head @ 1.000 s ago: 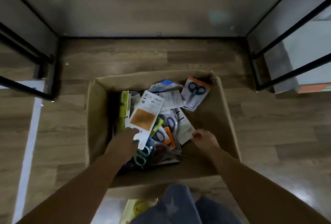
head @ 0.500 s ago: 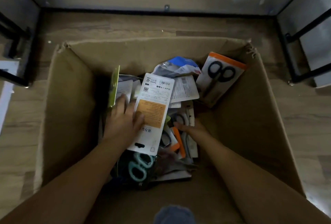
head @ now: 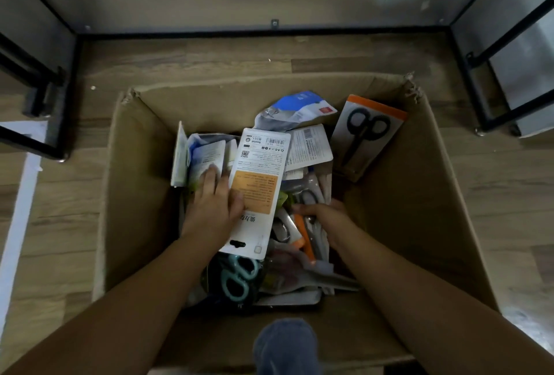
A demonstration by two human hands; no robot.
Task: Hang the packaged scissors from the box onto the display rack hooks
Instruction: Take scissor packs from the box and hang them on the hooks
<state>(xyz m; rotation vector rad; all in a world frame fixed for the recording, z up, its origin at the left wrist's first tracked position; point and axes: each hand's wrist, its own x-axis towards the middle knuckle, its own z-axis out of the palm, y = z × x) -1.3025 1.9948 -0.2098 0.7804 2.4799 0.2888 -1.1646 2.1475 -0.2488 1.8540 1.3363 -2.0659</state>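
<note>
Head: black rack frame [head: 491,53] flanks box [head: 425,194].

We see a wood-plank floor [head: 209,56] carrying an open brown cardboard box [head: 135,194]; black metal rack legs [head: 57,152] stand on it nearby.

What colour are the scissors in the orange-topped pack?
Black scissors, clearest in the head view.
</note>
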